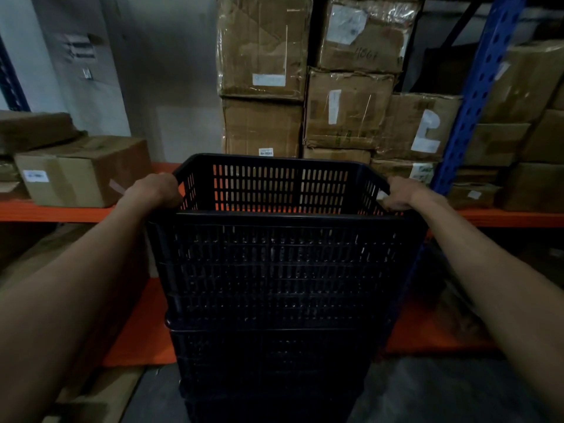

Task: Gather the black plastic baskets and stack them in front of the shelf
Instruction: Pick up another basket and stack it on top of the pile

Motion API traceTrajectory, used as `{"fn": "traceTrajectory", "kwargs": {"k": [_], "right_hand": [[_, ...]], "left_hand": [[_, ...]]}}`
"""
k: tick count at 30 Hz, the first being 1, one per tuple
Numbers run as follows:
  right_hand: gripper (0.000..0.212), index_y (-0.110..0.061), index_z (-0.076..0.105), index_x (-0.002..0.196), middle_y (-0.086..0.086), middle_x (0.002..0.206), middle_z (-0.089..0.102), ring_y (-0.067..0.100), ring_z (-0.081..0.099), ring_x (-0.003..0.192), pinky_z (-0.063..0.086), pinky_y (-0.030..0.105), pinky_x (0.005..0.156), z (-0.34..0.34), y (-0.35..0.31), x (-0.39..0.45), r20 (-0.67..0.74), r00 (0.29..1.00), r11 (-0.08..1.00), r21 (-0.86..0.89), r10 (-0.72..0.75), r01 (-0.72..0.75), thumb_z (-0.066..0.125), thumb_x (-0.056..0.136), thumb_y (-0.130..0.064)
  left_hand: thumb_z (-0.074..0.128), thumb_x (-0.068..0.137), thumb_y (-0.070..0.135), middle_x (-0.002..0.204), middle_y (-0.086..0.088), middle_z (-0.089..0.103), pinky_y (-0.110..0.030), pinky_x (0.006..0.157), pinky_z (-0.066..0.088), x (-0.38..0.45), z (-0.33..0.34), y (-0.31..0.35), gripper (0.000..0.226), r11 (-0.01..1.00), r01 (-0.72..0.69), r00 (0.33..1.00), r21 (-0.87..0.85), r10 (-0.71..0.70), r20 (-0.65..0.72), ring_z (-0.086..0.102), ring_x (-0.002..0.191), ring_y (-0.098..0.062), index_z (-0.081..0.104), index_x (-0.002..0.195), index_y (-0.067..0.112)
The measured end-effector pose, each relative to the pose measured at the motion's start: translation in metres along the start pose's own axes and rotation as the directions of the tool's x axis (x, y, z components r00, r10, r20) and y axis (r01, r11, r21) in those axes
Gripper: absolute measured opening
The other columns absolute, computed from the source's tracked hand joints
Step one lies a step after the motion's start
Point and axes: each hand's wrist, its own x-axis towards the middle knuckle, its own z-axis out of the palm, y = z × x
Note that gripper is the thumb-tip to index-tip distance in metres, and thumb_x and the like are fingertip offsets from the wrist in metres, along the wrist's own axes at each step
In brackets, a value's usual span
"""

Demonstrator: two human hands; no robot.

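A tall stack of black slotted plastic baskets [274, 300] stands on the floor in the middle of the view, right in front of the shelf. The top basket [280, 184] is nested in the stack with its open mouth facing up. My left hand [155, 190] grips the top basket's left rim. My right hand [403, 193] grips its right rim. Both forearms reach in from the lower corners. The bottom of the stack runs out of view.
An orange shelf beam [55, 212] runs across behind the stack, with a blue upright [476, 96] at the right. Cardboard boxes [348, 108] are piled on the shelf behind, and more boxes [82, 172] sit at the left. Grey floor [442, 389] shows lower right.
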Motion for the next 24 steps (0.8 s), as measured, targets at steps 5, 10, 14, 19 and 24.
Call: {"fn": "traceTrajectory", "kwargs": {"k": [5,10,14,19,24], "right_hand": [[0.043,-0.006,0.050,0.121,0.018,0.117,0.061,0.034,0.060,0.098,0.053,0.041,0.086,0.002,0.001,0.003,-0.043,0.999,1.000,-0.027,0.007,-0.008,0.056,0.089,-0.033],[0.074,-0.005,0.017,0.150,0.021,0.141,0.046,0.038,0.050,0.121,0.046,0.041,0.091,0.002,-0.003,0.000,0.013,0.999,0.997,-0.048,0.053,-0.052,0.054,0.091,-0.032],[0.069,-0.006,0.026,0.146,0.020,0.143,0.040,0.039,0.048,0.123,0.044,0.045,0.100,0.004,-0.004,-0.001,0.000,1.000,0.999,-0.033,0.026,-0.026,0.057,0.089,-0.030],[0.042,-0.002,0.050,0.129,0.014,0.117,0.054,0.030,0.055,0.098,0.049,0.034,0.071,-0.001,0.003,0.001,-0.010,0.993,0.986,0.119,-0.115,0.116,0.055,0.088,-0.013],[0.067,-0.012,0.006,0.154,0.007,0.162,-0.005,0.035,0.014,0.146,0.031,0.042,0.111,0.002,0.009,-0.001,0.109,0.989,0.990,0.106,-0.100,0.089,0.042,0.098,-0.022]], "left_hand": [[0.057,0.085,0.024,0.127,-0.025,0.059,-0.047,0.096,0.044,0.004,0.003,-0.004,0.047,0.998,-0.010,1.000,-0.063,0.009,-0.008,0.057,0.116,-0.041,0.054,0.126,0.001],[0.055,0.086,0.031,0.131,-0.020,0.057,-0.050,0.102,0.038,-0.001,0.003,-0.002,0.051,1.000,0.019,1.000,-0.023,-0.019,-0.003,0.055,0.121,-0.037,0.049,0.127,0.001],[0.055,0.087,0.031,0.139,-0.022,0.048,-0.054,0.105,0.035,-0.003,0.004,-0.001,0.058,1.000,0.005,0.999,-0.025,-0.006,-0.038,0.050,0.126,-0.040,0.043,0.135,0.003],[0.056,0.088,0.030,0.142,-0.020,0.041,-0.060,0.106,0.030,-0.003,0.002,-0.007,0.061,0.996,-0.072,0.997,-0.044,0.071,-0.019,0.045,0.129,-0.040,0.038,0.142,0.007],[0.054,0.088,0.031,0.150,-0.019,0.032,-0.061,0.109,0.025,-0.004,0.001,-0.011,0.069,0.997,-0.064,0.997,-0.047,0.066,0.047,0.040,0.135,-0.042,0.027,0.145,0.004]]}}
